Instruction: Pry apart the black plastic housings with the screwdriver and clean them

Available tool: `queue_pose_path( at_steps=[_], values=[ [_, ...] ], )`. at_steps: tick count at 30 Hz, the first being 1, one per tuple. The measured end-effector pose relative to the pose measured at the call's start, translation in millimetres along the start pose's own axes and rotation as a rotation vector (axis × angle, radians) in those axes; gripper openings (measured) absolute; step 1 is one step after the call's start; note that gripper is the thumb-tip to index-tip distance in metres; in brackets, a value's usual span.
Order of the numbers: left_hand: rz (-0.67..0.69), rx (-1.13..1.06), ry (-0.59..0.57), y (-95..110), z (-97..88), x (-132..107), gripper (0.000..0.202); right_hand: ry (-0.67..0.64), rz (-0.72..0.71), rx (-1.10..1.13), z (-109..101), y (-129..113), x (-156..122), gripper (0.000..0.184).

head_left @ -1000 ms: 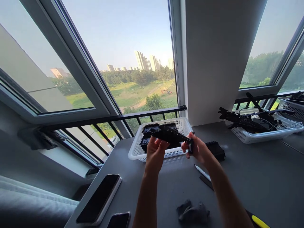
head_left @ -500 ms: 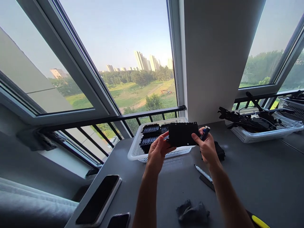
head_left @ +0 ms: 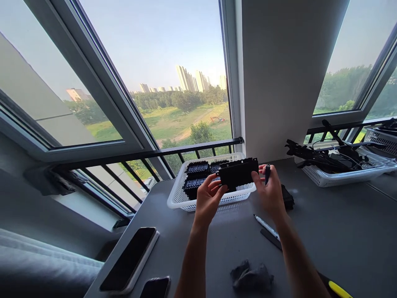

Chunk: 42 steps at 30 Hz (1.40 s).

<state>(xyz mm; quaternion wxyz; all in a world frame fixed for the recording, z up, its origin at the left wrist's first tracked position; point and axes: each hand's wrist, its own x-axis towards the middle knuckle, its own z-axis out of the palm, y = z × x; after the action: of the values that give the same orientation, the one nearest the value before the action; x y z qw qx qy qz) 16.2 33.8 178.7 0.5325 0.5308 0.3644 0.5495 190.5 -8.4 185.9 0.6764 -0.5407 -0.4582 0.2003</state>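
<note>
Left hand [head_left: 208, 200], right hand [head_left: 273, 193] grasp flat black plastic panel [head_left: 238, 172] near white plastic basket [head_left: 178, 193]; right's clutched dark stick [head_left: 267, 174] could cause slippage.

Grey table [head_left: 341, 240] with basket [head_left: 178, 202], marker [head_left: 266, 227]

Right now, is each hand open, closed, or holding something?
Left hand: closed on the left end of a flat black part.
Right hand: closed on that part's right end, also holding a small dark object.
</note>
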Motion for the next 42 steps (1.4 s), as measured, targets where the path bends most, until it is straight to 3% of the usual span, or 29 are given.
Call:
queue_pose_path(
  at_steps=[2, 4, 9, 13, 22, 33, 42],
  values=[
    [0.013, 0.013, 0.036, 0.8, 0.1, 0.0, 0.053, -0.027, 0.06, -0.053, 0.2, -5.9, -6.9, 0.029],
    [0.011, 0.024, 0.065, 1.0, 0.4, -0.2, 0.053, -0.174, 0.172, 0.012, 3.2, -9.2, -12.5, 0.032],
    [0.036, 0.03, 0.046, -0.5, 0.9, -0.3, 0.051, -0.576, 0.463, 0.447, 23.4, -4.9, -16.0, 0.034],
    [0.076, 0.072, 0.029, -0.7, 0.9, -0.2, 0.045, -0.761, 0.656, 0.646, 36.6, 1.9, -14.2, 0.029],
    [0.122, 0.093, -0.058, -2.9, -0.3, -1.0, 0.041, -0.764, 0.856, 0.75, 48.5, 10.5, -16.7, 0.025],
    [0.162, 0.148, -0.097, -6.1, 0.0, -1.8, 0.038, -0.753, 0.865, 0.828, 45.3, 6.4, -15.9, 0.021],
    [0.15, 0.144, 0.017, -5.6, -2.7, 1.3, 0.043, -0.772, 0.863, 0.842, 40.7, 5.0, -11.8, 0.028]
  ],
)
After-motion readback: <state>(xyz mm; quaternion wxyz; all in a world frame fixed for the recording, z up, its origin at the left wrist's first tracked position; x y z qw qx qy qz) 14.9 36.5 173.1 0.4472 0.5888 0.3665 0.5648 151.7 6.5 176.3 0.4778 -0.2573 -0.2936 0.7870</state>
